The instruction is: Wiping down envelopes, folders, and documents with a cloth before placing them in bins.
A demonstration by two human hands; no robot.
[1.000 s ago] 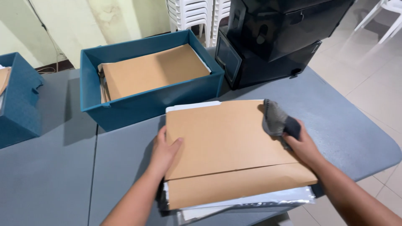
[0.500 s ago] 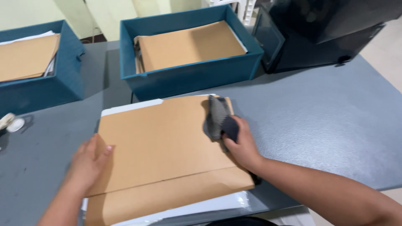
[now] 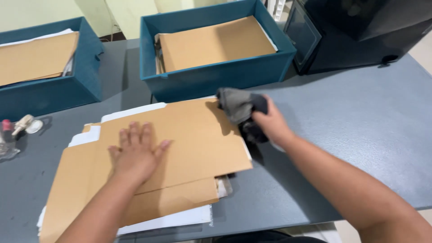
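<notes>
Pressing 1 brown folder (image 3: 189,135) w/ left hand (image 3: 137,155); right hand (image 3: 270,123) clutches 1 grey cloth (image 3: 238,105).

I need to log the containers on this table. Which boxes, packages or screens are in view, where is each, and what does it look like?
Middle bin: teal, rectangular, behind the folder stack, holds brown folders.
Left bin: teal, far left, holds brown folders over white sheets.
Black boxes: glossy, stacked, top right.
Folder stack: brown over white sheets, under the left hand.
Grey cloth: in the right hand.
No screens or labels visible.

Blue bin (image 3: 216,81) blocks ahead; table (image 3: 351,126) rightward free.
</notes>
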